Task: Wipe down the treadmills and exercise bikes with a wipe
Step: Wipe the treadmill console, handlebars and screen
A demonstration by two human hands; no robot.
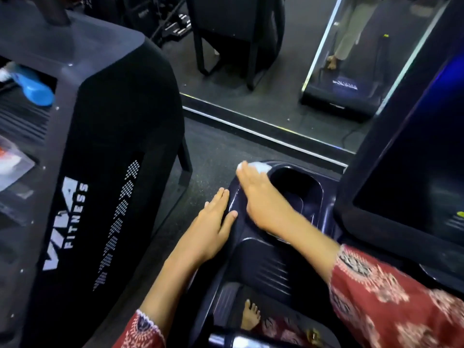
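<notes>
- Head view, looking down over a dark treadmill console (263,270), both arms reaching in from below.
- Right grip (261,197): fingers stretched nearly flat, closed round nothing, pressing a white wipe (258,167) down onto the far left rim of the cup holder (296,192); thumb hidden underneath.
- Wipe: bunched up, poking out past the fingertips, touching the rim at the console's far left corner.
- Left grip (213,222): spread open with fingers straight and close together, lying flat against the console's left edge, holding nothing, just beside the right wrist.
- Red patterned sleeves (389,302) on both forearms.
- Just right of the cup holder: a large dark screen (406,177), tilted back.
- To the left, across a strip of speckled floor (213,151): a black neighbouring machine (113,146) with white "VIVA FITNESS" lettering down its side; in its top tray a blue object (37,90), too blurred to name.
- Beyond the console: a mirror (276,71) along the wall, showing a treadmill and a pair of legs in reflection.
- At the bottom edge, below the console: a bare foot (251,315).
</notes>
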